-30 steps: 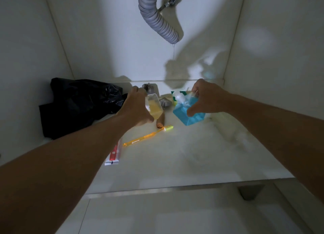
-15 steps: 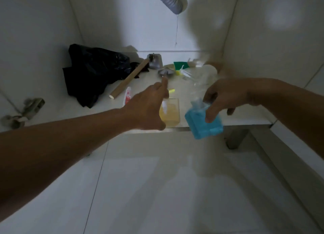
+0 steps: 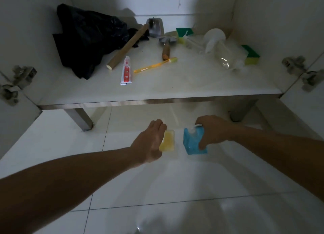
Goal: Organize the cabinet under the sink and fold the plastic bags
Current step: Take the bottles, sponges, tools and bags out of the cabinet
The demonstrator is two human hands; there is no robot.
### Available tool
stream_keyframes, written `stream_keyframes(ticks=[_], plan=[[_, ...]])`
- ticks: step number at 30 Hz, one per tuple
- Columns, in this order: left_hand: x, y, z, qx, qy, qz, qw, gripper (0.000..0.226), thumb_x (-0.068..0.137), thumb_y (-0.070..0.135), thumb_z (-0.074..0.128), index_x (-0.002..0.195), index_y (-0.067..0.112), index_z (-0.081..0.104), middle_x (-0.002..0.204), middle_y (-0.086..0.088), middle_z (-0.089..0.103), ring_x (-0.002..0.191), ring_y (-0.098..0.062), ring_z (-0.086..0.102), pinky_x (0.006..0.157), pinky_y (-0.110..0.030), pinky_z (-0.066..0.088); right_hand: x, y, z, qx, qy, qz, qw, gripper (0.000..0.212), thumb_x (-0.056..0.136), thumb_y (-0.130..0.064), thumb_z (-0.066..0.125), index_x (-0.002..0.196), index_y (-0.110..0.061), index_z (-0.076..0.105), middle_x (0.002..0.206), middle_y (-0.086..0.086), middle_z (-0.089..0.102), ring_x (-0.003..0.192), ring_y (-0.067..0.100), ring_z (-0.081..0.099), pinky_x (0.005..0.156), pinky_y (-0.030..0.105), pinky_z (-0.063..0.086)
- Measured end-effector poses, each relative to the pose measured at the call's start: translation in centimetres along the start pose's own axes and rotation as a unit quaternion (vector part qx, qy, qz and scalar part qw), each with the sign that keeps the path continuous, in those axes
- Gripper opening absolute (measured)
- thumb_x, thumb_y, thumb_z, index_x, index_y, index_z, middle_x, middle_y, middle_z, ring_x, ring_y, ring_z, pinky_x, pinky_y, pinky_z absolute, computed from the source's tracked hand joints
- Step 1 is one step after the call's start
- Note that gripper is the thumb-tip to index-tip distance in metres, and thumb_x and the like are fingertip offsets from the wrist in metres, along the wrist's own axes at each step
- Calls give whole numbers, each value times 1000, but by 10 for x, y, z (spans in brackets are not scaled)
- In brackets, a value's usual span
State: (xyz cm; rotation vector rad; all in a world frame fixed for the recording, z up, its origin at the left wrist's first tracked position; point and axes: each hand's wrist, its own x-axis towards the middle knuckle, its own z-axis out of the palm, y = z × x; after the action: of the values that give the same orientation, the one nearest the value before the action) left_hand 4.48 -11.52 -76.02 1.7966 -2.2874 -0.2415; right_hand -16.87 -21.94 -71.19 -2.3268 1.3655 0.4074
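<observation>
My left hand (image 3: 150, 142) grips a small yellow bottle (image 3: 168, 141) low over the white tiled floor in front of the cabinet. My right hand (image 3: 213, 131) grips a square blue bottle (image 3: 192, 142) beside it, about a hand's width to the right. On the cabinet floor (image 3: 175, 86) lie a crumpled black plastic bag (image 3: 87, 37) at the back left, a clear plastic bag (image 3: 226, 56) with a white spray bottle (image 3: 213, 39) at the right, a toothpaste tube (image 3: 126, 72) and an orange toothbrush (image 3: 154, 65).
A wooden stick (image 3: 127, 47), a metal scraper (image 3: 155, 27), a short brush (image 3: 166, 47) and two green-yellow sponges (image 3: 250, 54) (image 3: 184, 34) also lie in the cabinet. Door hinges (image 3: 15, 81) (image 3: 301, 70) stand at both sides. Metal legs (image 3: 78, 118) hold the cabinet above the floor.
Both hands have carried the yellow and blue bottles out of the cabinet and down toward the floor. The view has tilted downward.
</observation>
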Motion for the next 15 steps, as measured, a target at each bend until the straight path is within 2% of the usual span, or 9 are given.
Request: stream_keyframes(ticks=[4,7,10,13,15], plan=[[-1,-15,30,31,-1,18,999,67,56,11,82,116,5,52,115,-9,48,101,-24,49,61,-24,47,18,5,29,57,38,-9,998,77,62,-30,90,128,-16,54,125,1,57,97,13,50,80,24,43],[-1,-23,41,46,8,40,998,72,52,11,85,116,5,52,113,-10,51,96,-26,52,64,-28,52,31,5,46,102,44,-5,994,78,62,-22,90,131,-15,52,129,4,56,107,18,54,86,29,47],[-7,-29,50,47,27,46,997,87,46,14,93,120,3,48,115,-12,52,96,-27,55,70,-32,57,42,4,60,145,47,2,988,82,61,-19,91,132,-17,50,129,5,56,108,19,55,87,32,51],[-16,-30,62,31,40,22,998,99,40,19,98,123,4,46,120,-14,51,105,-29,55,78,-30,57,49,3,70,170,48,4,984,83,60,-17,90,132,-18,50,130,4,56,109,19,55,85,30,50],[-22,-31,68,21,45,21,999,99,42,18,97,125,4,45,123,-15,48,112,-29,47,80,-30,57,50,4,75,181,46,-1,982,84,59,-16,90,132,-19,49,131,3,55,110,19,54,83,28,49]])
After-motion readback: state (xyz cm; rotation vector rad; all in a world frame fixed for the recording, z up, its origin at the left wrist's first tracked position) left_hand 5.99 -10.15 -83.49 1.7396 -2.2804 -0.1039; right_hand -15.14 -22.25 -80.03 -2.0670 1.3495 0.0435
